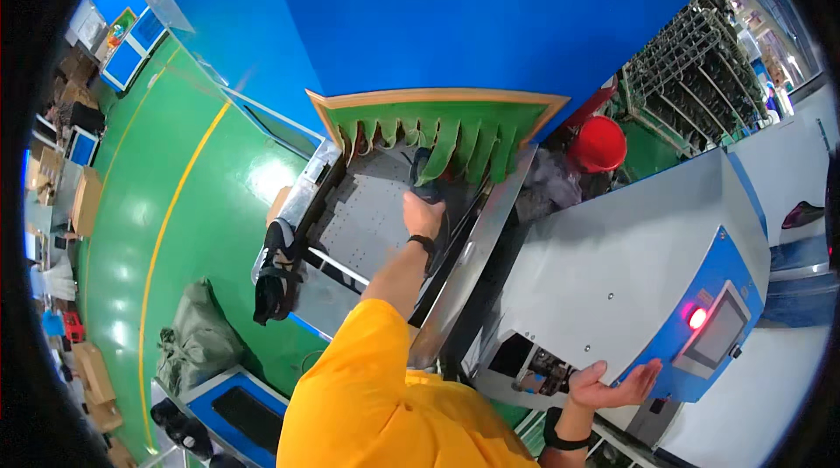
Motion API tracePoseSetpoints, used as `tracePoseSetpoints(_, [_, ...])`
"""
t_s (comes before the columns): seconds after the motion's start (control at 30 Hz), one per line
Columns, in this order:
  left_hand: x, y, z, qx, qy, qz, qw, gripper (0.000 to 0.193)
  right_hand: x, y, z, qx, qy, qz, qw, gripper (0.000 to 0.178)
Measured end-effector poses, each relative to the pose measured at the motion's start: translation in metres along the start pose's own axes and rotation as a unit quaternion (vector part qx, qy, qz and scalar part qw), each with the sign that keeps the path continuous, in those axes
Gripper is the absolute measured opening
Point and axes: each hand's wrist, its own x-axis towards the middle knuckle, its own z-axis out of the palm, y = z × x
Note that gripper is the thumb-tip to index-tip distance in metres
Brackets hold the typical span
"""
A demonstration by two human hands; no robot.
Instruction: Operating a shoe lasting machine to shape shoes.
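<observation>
My left hand (pixel 423 215) reaches forward to the mouth of a blue machine and is closed on a dark shoe (pixel 427 186). Green hanging strips (pixel 440 153) cover part of that shoe. Below it lies a grey perforated metal plate (pixel 363 206). My right hand (pixel 612 386) is out to the right with its fingers stretched and the palm turned up, holding nothing. It is near a dark metal mechanism (pixel 549 372) on the grey machine and below the blue control panel (pixel 700 328).
Black shoes (pixel 275 284) rest at the plate's left side. A red bucket (pixel 598 144) and a rack of shoes (pixel 696 74) stand at the right rear. A grey-green sack (pixel 203 332) sits on the green floor at left. A metal rail (pixel 472 254) borders the plate.
</observation>
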Motion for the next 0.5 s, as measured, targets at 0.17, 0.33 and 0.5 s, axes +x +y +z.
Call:
tracePoseSetpoints(0.17, [-0.050,0.009,-0.075,-0.100,-0.101,0.061,0.988,0.074,0.005,-0.001,0.007,0.004,0.009,-0.006,1.000,0.058])
tracePoseSetpoints(0.33, [-0.125,0.025,-0.169,-0.102,-0.110,0.256,0.955,0.079,0.013,-0.003,0.013,0.026,0.038,-0.006,0.999,0.053])
tracePoseSetpoints(0.5, [-0.208,0.043,-0.231,-0.130,-0.136,0.323,0.928,0.086,0.022,-0.008,0.002,0.054,0.046,-0.002,0.997,0.057])
